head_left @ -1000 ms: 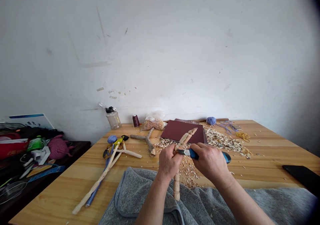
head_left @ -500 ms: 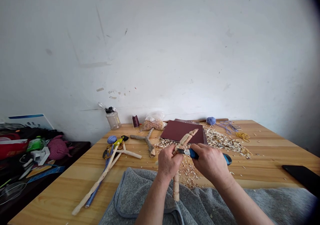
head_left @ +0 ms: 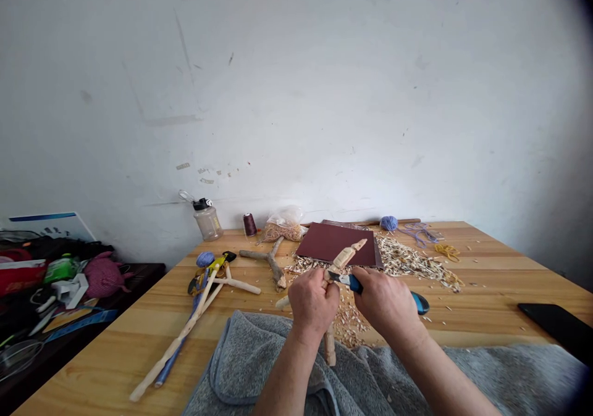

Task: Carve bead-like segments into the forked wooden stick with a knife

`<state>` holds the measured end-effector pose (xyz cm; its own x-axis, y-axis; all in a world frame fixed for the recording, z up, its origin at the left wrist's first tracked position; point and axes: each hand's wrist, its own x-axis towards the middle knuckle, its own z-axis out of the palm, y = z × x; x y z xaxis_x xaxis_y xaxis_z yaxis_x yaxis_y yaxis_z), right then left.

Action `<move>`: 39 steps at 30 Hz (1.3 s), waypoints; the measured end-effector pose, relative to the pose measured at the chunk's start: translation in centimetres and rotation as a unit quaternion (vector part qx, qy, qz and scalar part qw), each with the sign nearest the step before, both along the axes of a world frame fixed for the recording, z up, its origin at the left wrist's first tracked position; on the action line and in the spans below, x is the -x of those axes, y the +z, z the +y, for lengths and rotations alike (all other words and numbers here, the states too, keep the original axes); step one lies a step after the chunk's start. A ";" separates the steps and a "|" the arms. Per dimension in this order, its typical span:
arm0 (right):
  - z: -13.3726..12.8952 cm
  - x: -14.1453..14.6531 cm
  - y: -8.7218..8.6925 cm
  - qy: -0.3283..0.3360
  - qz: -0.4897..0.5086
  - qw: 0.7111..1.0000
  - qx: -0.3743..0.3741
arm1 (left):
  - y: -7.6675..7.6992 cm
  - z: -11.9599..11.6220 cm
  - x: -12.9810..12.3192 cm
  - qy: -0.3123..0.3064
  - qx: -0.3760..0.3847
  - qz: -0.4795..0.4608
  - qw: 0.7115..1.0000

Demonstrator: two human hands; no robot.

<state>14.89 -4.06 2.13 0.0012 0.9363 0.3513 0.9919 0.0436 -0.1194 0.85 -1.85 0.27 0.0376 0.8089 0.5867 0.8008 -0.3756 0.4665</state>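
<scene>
A peeled, forked wooden stick (head_left: 345, 256) is wrapped in the fingers of my left hand (head_left: 311, 303). Its notched upper arm points up and right, another end shows left of the hand, and a lower end hangs over the grey towel (head_left: 259, 348). My right hand (head_left: 386, 302) is closed round the blue and black handle of a utility knife (head_left: 356, 284). The blade lies against the stick just beside my left thumb; its exact edge contact is hard to see.
Wood shavings (head_left: 412, 262) lie round a dark red sandpaper sheet (head_left: 336, 242). Further left are a bare forked branch (head_left: 271, 257), peeled sticks (head_left: 183, 336), a thread spool (head_left: 249, 225) and a bottle (head_left: 208, 221). A black phone-like slab (head_left: 556, 326) lies right.
The stick has turned slightly in my left hand: an end now shows left of the hand, and the lower end has moved a little. Both hands keep their grip, the blade still at the stick.
</scene>
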 end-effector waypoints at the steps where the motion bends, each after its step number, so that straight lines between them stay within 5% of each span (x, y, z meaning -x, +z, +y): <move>1: 0.0 -0.1 0.0 0.010 -0.001 1.000 -0.001 | 0.0 0.0 0.0 -0.003 0.009 -0.009 1.000; 6: -0.1 -0.4 0.1 0.055 -0.013 0.998 -0.027 | 0.0 0.3 0.3 -0.059 0.080 -0.077 0.992; 16: -0.1 -0.5 0.0 0.048 -0.013 0.997 -0.063 | 0.0 0.5 0.7 -0.088 0.094 -0.113 0.985; 39: -0.2 0.0 0.3 0.015 -0.011 1.000 0.004 | 0.0 0.1 0.1 -0.015 0.030 0.003 0.999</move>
<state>14.94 -4.22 2.46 -0.0344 0.9388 0.3427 0.9926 0.0721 -0.0977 0.79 -1.72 0.23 0.0664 0.8407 0.5374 0.7925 -0.3717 0.4835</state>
